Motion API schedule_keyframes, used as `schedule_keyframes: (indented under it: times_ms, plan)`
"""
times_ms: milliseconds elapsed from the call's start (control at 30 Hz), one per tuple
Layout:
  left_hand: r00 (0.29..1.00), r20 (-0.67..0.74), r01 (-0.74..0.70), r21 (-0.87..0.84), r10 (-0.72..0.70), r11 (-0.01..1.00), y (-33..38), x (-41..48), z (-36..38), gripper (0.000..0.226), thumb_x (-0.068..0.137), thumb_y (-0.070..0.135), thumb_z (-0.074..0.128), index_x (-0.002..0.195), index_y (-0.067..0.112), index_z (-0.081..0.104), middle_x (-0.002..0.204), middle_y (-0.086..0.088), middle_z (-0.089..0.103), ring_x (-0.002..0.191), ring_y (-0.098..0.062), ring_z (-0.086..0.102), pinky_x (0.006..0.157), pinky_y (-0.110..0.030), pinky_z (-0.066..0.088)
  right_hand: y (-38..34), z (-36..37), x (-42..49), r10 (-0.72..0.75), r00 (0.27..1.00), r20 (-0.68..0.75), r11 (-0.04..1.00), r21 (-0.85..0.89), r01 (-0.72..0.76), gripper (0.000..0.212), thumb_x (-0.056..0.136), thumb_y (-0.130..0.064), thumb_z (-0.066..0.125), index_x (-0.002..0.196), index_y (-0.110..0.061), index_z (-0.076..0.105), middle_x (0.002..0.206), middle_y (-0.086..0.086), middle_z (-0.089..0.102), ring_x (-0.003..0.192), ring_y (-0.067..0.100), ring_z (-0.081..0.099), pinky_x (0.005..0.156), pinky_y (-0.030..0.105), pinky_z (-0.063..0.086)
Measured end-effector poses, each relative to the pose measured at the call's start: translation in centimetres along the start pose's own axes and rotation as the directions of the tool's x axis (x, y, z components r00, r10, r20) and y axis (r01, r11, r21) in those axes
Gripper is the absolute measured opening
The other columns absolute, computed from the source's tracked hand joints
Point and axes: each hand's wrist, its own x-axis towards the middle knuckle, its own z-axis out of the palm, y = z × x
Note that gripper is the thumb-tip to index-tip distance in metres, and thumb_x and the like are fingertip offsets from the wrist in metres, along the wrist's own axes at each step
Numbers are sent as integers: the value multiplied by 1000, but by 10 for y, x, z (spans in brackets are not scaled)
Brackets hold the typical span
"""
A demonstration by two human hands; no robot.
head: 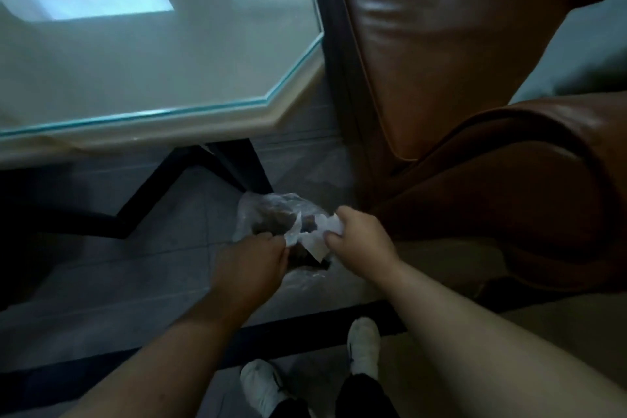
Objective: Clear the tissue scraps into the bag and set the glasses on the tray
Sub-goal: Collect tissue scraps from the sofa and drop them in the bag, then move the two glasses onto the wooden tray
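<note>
A clear plastic bag (268, 214) with dark brown contents sits low over the tiled floor, below the table's corner. My left hand (252, 260) grips the bag's near rim. My right hand (359, 236) pinches a white tissue scrap (314, 243) at the bag's mouth, along with the rim on that side. Both hands are closed. No glasses and no tray are in view.
A glass-topped table (152, 44) with a cream edge fills the upper left, on dark legs (210, 173). A brown leather sofa (475, 112) stands at the right. My white shoes (364, 346) stand on the grey tiled floor (135, 275) at the bottom.
</note>
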Motion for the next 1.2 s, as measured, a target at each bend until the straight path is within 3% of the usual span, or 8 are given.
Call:
schedule_keyframes:
  times_ms: [167,267,433,500,600,800,1000,1200]
  plan:
    - [999,35,20,46,-21,999,-31,32,59,29,96,34,41,77,20,58,75,-1,58,59,-18,53,58,-39,52,51,70,45,143,989,35,986,86,-146,28,85,-25,61,66,-26,40,77,-1,55,74,20,54,56,29,35]
    - [998,49,33,60,-36,998,-39,46,84,28,95,35,42,77,20,57,74,-1,56,60,-19,52,59,-40,52,69,94,65,178,981,79,979,81,-185,12,84,-27,61,84,-18,54,87,6,62,81,24,59,60,30,40]
    - [996,50,69,82,-73,994,-39,52,108,26,94,40,44,82,21,57,82,-1,58,70,-22,55,60,-38,51,79,106,78,190,955,226,978,39,-203,49,81,-35,70,124,-22,49,115,6,62,101,22,61,77,31,48]
    - [996,40,79,63,-81,995,-39,53,110,26,92,42,49,98,20,60,91,-2,61,81,-23,56,62,-39,52,79,100,77,140,961,238,990,-22,-139,60,79,-38,73,131,-25,45,124,5,57,106,22,59,82,31,49]
    - [997,-2,72,46,-72,996,-36,50,103,45,89,43,51,128,21,53,117,-1,60,104,-23,55,69,-37,52,73,84,69,-3,973,232,988,-149,38,66,79,-48,70,135,-28,40,133,1,48,113,23,56,87,35,50]
    - [986,-168,8,50,0,999,-10,21,22,60,88,47,50,139,17,41,138,-7,51,124,-27,46,100,-46,42,24,31,31,-326,927,185,831,-412,374,83,83,-58,59,150,-28,21,160,9,21,144,28,22,114,44,27]
    - [968,-237,86,29,-77,996,11,-68,-93,56,83,44,53,129,13,52,126,-12,62,109,-31,60,84,-43,53,-51,-42,-47,-464,854,233,748,-414,519,77,85,-51,57,149,-28,21,159,9,23,143,28,25,113,44,31]
    - [935,-337,144,80,-109,986,30,-159,-204,55,89,44,53,131,8,54,121,-12,64,102,-28,63,75,-39,55,-123,-119,-121,-666,708,233,594,-409,693,71,80,-49,62,141,-19,43,143,13,48,126,30,51,96,40,49]
